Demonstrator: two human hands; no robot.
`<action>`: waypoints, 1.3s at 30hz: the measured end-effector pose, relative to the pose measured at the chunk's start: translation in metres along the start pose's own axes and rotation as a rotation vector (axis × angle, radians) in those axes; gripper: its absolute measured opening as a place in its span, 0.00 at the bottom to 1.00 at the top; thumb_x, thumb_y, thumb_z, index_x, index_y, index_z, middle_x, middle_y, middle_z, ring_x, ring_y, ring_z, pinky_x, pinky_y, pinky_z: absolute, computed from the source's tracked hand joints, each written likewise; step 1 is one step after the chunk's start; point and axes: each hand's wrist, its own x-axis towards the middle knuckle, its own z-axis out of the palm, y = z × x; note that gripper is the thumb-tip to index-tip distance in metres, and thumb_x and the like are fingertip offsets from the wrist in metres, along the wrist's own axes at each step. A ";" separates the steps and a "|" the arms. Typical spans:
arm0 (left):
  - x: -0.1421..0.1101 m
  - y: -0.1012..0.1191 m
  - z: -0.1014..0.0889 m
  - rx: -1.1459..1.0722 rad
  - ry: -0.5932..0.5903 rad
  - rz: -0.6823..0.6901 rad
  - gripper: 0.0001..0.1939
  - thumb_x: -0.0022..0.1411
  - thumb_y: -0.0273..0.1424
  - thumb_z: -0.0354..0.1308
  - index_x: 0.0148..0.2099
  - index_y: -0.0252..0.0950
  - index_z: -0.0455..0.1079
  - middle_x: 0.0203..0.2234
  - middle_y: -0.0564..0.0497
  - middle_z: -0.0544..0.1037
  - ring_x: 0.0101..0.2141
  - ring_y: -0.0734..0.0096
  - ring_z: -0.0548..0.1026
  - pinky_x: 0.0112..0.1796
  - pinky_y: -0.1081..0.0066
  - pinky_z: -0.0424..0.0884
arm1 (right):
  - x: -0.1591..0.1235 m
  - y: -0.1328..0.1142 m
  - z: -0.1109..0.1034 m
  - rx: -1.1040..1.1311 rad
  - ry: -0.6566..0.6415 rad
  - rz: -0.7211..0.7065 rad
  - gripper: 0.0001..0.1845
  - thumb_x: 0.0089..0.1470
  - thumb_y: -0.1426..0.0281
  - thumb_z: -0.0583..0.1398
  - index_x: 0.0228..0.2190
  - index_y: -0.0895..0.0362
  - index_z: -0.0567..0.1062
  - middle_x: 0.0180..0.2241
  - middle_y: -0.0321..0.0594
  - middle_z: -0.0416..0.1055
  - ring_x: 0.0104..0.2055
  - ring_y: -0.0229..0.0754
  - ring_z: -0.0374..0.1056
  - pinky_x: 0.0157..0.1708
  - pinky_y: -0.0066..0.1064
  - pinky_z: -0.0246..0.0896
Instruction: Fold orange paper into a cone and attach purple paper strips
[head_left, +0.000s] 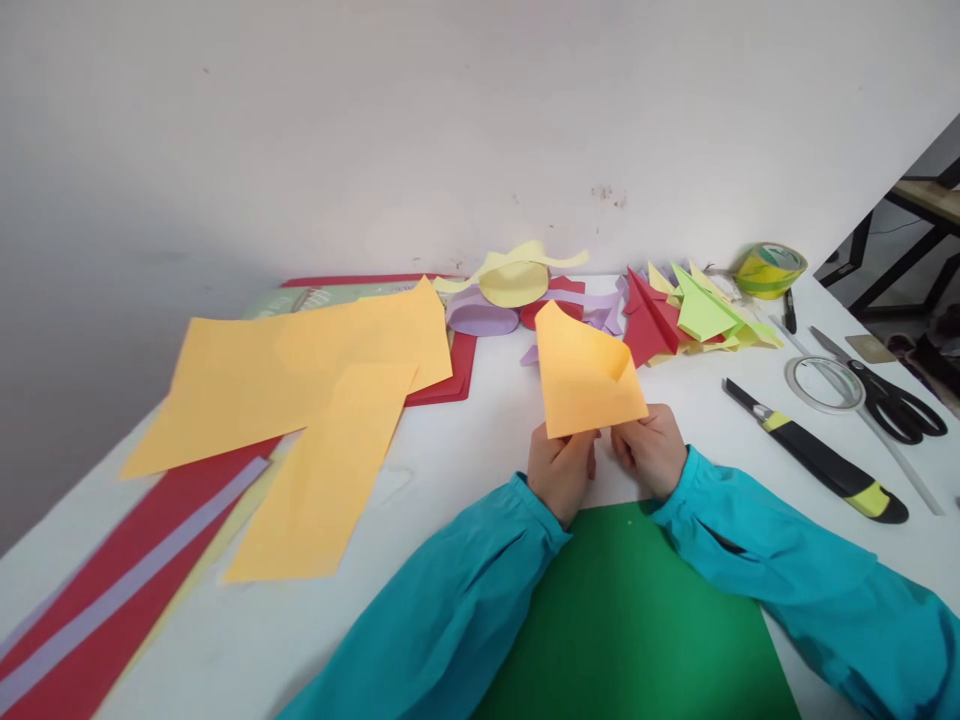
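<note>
An orange sheet of paper (581, 375) is held up between my two hands, its upper right part curling over. My left hand (561, 468) is closed on its lower left edge. With fingers curled in, my right hand (651, 448) grips the lower right corner. Both hands are above the far end of a green mat (637, 620). To the left lie a large orange sheet (300, 370) and a narrower orange piece (330, 480), partly overlapping. The fingertips behind the held paper are partly hidden.
On the right lie a utility knife (817, 460), scissors (885, 390), a clear tape roll (825, 384) and a yellow tape roll (771, 270). Folded paper planes (705, 305) and curled paper rings (514, 280) sit by the wall. Red paper strips (142, 560) extend at left.
</note>
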 end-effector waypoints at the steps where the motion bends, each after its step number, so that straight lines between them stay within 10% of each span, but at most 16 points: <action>1: 0.000 -0.001 0.000 -0.013 0.017 0.002 0.16 0.52 0.31 0.50 0.14 0.38 0.56 0.03 0.60 0.55 0.09 0.78 0.56 0.14 0.74 0.53 | 0.000 0.001 0.000 0.010 -0.001 -0.002 0.22 0.45 0.65 0.56 0.06 0.57 0.60 0.05 0.29 0.52 0.10 0.29 0.47 0.12 0.25 0.40; 39: 0.000 0.003 0.000 0.001 -0.046 0.008 0.13 0.51 0.31 0.48 0.16 0.36 0.60 0.04 0.60 0.58 0.08 0.79 0.56 0.13 0.75 0.51 | 0.000 0.004 0.003 -0.012 0.014 -0.107 0.13 0.43 0.71 0.54 0.11 0.56 0.62 0.09 0.29 0.56 0.13 0.31 0.51 0.14 0.25 0.44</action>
